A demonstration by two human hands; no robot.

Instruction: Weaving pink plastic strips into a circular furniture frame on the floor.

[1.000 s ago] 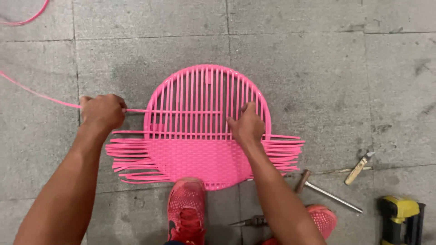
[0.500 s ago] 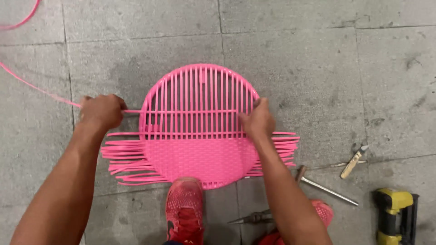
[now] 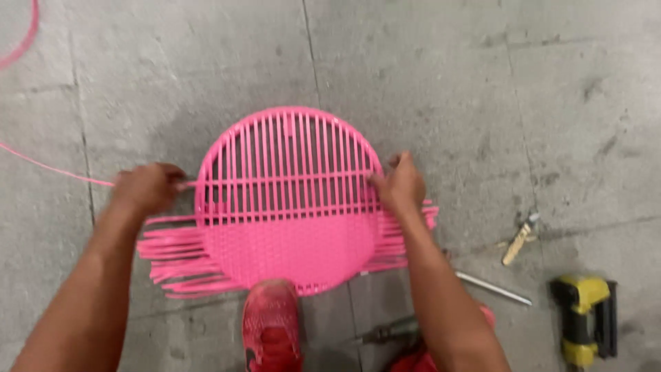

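Note:
A round pink frame with upright pink strands lies on the concrete floor, its lower half woven solid. Loose strand ends stick out on both sides. At the frame's left rim my left hand is closed on a long pink cord that runs off to the left. My right hand pinches the same cord at the right rim, where it crosses the frame horizontally. My red shoe presses on the frame's lower edge.
To the right lie a wooden-handled tool, a metal rod and a yellow and black power tool. Another tool lies by my right arm. A pink cord loop shows at top left.
My right hand has slid from the middle of the frame to its right rim, drawing the cord across the upright strands. My left hand has stayed at the left rim.

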